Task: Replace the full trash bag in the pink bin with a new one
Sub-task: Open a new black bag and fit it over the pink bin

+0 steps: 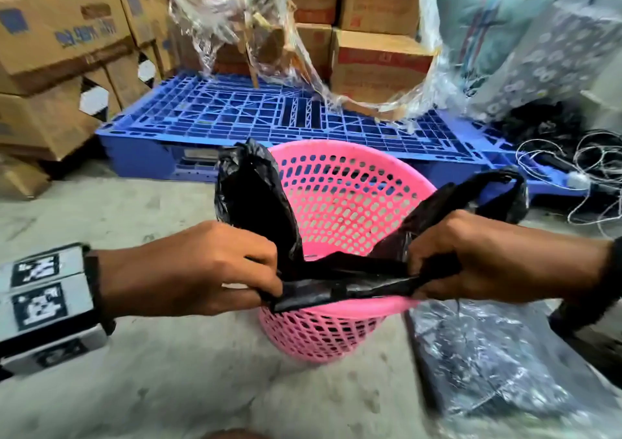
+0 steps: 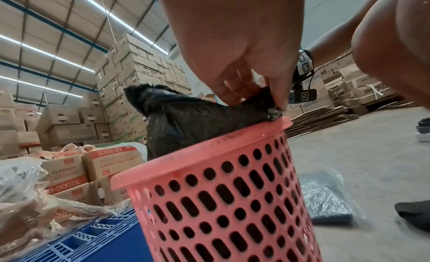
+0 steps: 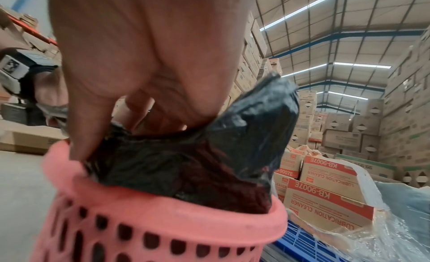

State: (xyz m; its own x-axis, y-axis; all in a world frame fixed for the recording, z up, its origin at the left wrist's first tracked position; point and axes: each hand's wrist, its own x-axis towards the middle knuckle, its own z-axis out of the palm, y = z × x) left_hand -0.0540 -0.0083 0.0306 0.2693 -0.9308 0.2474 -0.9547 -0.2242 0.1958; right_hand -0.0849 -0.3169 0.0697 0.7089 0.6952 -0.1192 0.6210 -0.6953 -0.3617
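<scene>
Two hands work at the mouth of a black trash bag [image 1: 340,285] above a pink bin [image 1: 350,203] that stands on a grey concrete floor [image 1: 188,381]. The left hand [image 1: 202,270] has its fingers curled and pinches the near edge of the bag at the left side of the rim; from the left wrist view the thumb and fingertips [image 2: 278,98] close on the black film just above the bin's rim. The right hand [image 1: 484,257] is likewise curled, gripping the same edge at the right side, and between the two hands the plastic is drawn into a taut band across the near rim. One handle loop of the bag stands up behind the left hand, the other trails out past the right hand. The rest of the bag hangs down inside the bin, whose perforated wall shows pink and mostly unlined on the far side. Just behind the bin lies a blue plastic pallet [image 1: 235,115], carrying cardboard boxes [image 1: 380,65] wrapped loosely in clear film [image 1: 235,24]. More cardboard cartons are stacked at the left. On the floor to the right of the bin lies a flat packet in clear plastic [image 1: 491,358], and a tangle of thin cables [image 1: 579,176] sits further right near the pallet's corner.
</scene>
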